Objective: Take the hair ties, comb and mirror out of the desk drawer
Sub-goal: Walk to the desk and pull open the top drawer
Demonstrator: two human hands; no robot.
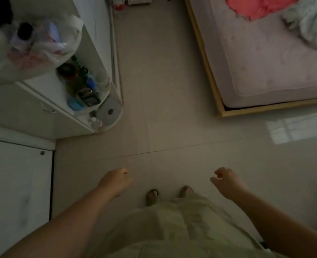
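Observation:
I stand on a pale tiled floor and look straight down. My left hand (115, 181) hangs over the floor with its fingers curled in and nothing in it. My right hand (225, 180) is loosely curled, thumb and fingers slightly apart, and holds nothing. A white desk unit (33, 108) with a small drawer handle (47, 108) stands to my left, well beyond both hands. No hair ties, comb or mirror can be made out; the drawer looks shut.
White rounded shelves (105, 94) at the desk's end carry bottles and small items. Plastic bags (33, 45) lie on the desk top. A white cabinet (18, 183) is at lower left. A bed (265, 71) with a wooden frame fills the upper right.

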